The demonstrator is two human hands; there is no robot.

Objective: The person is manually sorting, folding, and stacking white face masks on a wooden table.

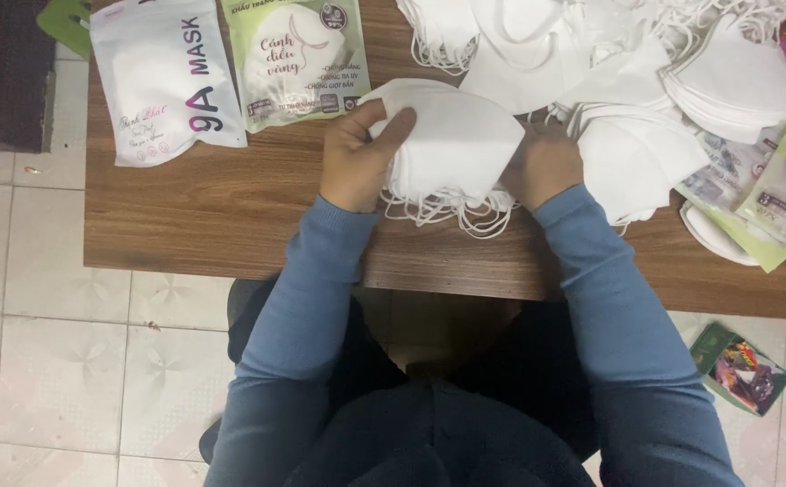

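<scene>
Spreading beneath both hands, a wooden table [231, 216] carries a heap of loose white masks [609, 54] beyond the right hand [544, 167] and two flat mask packets [231, 72] beyond the left hand [357, 162]. Between the hands sits a stack of white masks [456, 144], the left thumb and fingers pinching its top corner, the right hand curled against its other end, ear loops [447, 212] trailing just beneath.

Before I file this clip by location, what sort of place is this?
Probably a small home workshop for packing masks: a brown wooden table on pale floor tiles, loose white folded face masks, and flat printed plastic pouches.
</scene>
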